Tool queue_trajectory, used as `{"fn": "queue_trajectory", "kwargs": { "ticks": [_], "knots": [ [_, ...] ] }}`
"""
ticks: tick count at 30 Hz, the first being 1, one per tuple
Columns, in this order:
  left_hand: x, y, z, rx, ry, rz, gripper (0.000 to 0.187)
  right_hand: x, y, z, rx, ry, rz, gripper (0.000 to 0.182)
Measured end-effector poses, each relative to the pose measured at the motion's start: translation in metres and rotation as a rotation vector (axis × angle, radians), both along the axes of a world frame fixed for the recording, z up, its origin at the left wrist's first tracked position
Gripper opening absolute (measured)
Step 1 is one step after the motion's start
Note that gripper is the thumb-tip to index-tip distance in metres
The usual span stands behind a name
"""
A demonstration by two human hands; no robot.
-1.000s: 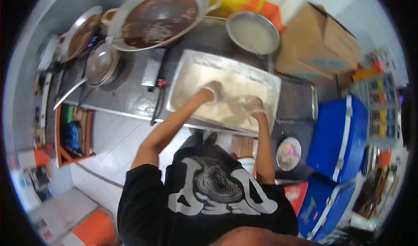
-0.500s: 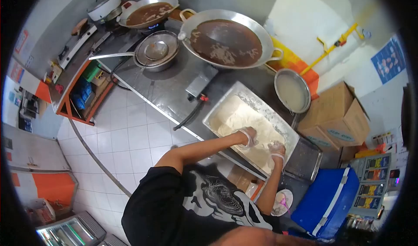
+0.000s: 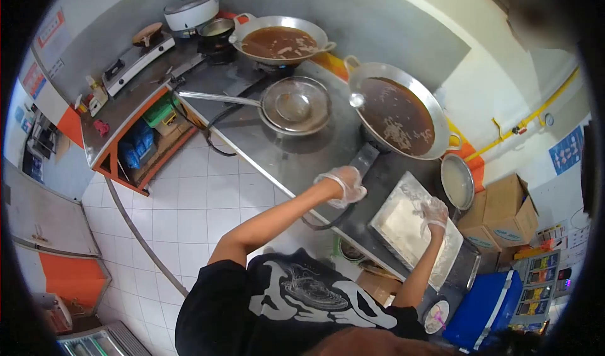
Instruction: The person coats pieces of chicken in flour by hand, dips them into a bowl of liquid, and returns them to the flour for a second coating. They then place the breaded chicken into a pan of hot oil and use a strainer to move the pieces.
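My left hand [image 3: 346,186], in a clear plastic glove, is raised over the front edge of the steel counter near the burner. Its fingers are loosely bent, with nothing visible in them. To its right, my right hand [image 3: 433,212], also gloved, hovers over a rectangular metal tray [image 3: 384,225] of pale powder [image 3: 406,220]. The fingers of that hand look apart and hold nothing that I can see. Beyond the hands sits a large wok [image 3: 394,116] of brown liquid with pale bits floating in it.
A second wok [image 3: 280,40] stands further back. Nested strainers [image 3: 295,105] rest on a bowl, with a long handle pointing left. A bowl of cloudy liquid [image 3: 457,180], cardboard boxes [image 3: 504,214] and a blue cooler [image 3: 482,312] are at the right. A black hose hangs by the counter edge.
My left hand has left the powder and moved up and left, away from the tray. My right hand has lifted to the tray's far side. The view has shifted too.
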State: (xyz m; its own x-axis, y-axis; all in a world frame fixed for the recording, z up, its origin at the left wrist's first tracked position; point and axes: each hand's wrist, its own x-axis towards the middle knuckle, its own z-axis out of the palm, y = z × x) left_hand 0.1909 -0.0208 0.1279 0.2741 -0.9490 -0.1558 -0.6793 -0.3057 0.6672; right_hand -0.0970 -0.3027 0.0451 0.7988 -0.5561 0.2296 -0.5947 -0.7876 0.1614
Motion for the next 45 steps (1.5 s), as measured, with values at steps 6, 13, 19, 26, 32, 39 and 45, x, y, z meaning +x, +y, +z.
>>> {"fn": "queue_trajectory", "kwargs": {
  "ticks": [6, 13, 19, 26, 32, 39, 45],
  "knots": [
    [0.111, 0.082, -0.013, -0.07, -0.08, 0.24, 0.034, 0.192, 0.061, 0.003, 0.194, -0.313, 0.413, 0.027],
    [0.201, 0.144, -0.017, -0.059, -0.058, 0.359, 0.025, 0.433, 0.148, 0.125, 0.406, 0.039, 0.478, 0.024],
    [0.277, 0.179, -0.009, -0.091, -0.104, 0.509, 0.024, 0.635, 0.135, 0.141, 0.508, -0.206, 0.631, 0.034],
    [0.372, 0.192, 0.013, -0.066, -0.198, 0.587, 0.023, 0.774, 0.13, 0.099, 0.288, 0.072, 0.491, 0.029],
    [0.431, 0.173, 0.044, -0.099, -0.261, 0.544, 0.028, 0.794, 0.121, 0.08, 0.006, 0.386, 0.683, 0.023],
    [0.534, 0.103, 0.072, -0.131, -0.297, 0.297, 0.027, 0.754, 0.083, 0.036, 0.307, -0.268, 0.381, 0.028],
    [0.61, 0.001, 0.048, 0.12, -0.379, 0.235, 0.033, 0.574, 0.166, 0.047, 0.71, -0.522, 0.346, 0.032]
  ]
}}
